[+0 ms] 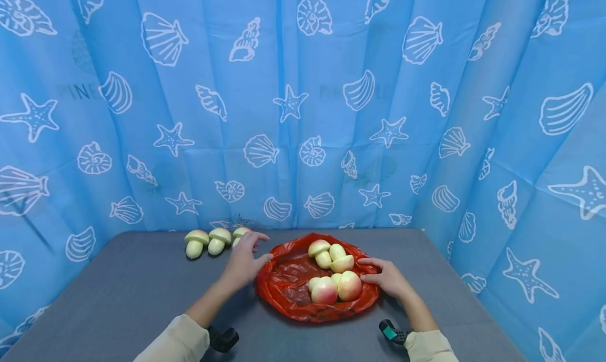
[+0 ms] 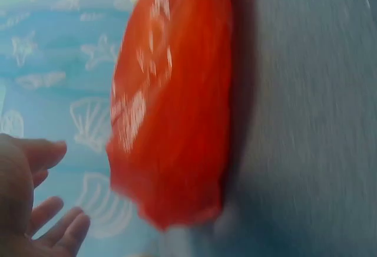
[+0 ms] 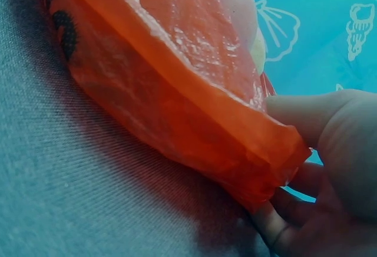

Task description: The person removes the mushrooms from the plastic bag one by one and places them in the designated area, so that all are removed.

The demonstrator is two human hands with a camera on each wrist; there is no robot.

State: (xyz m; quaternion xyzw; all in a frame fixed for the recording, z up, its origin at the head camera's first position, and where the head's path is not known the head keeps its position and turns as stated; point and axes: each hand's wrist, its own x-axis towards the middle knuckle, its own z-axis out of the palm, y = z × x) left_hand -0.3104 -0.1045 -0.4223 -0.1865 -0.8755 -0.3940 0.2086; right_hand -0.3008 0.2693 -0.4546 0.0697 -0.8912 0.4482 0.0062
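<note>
A red plastic bag (image 1: 295, 313) lies on the table, its mouth spread wide and facing up. Several pale mushrooms (image 1: 324, 290) with pink-tinged caps sit inside, toward its right half. At the bag's right rim, my right hand (image 1: 390, 279) holds the plastic, with the thumb inside the edge and fingers outside it in the right wrist view. My left hand (image 1: 242, 262) is off the bag's left side, fingers spread and nothing in them. In the head view it partly covers one mushroom (image 1: 241, 231) behind it. The left wrist view shows the bag's side (image 2: 171, 104) beside that hand, blurred.
Two more mushrooms (image 1: 194, 243) stand in a row with the partly covered one at the table's back left. The grey table (image 1: 156, 299) meets a blue seashell curtain (image 1: 289, 130) along its back edge. Each wrist wears a black strapped device (image 1: 224, 340).
</note>
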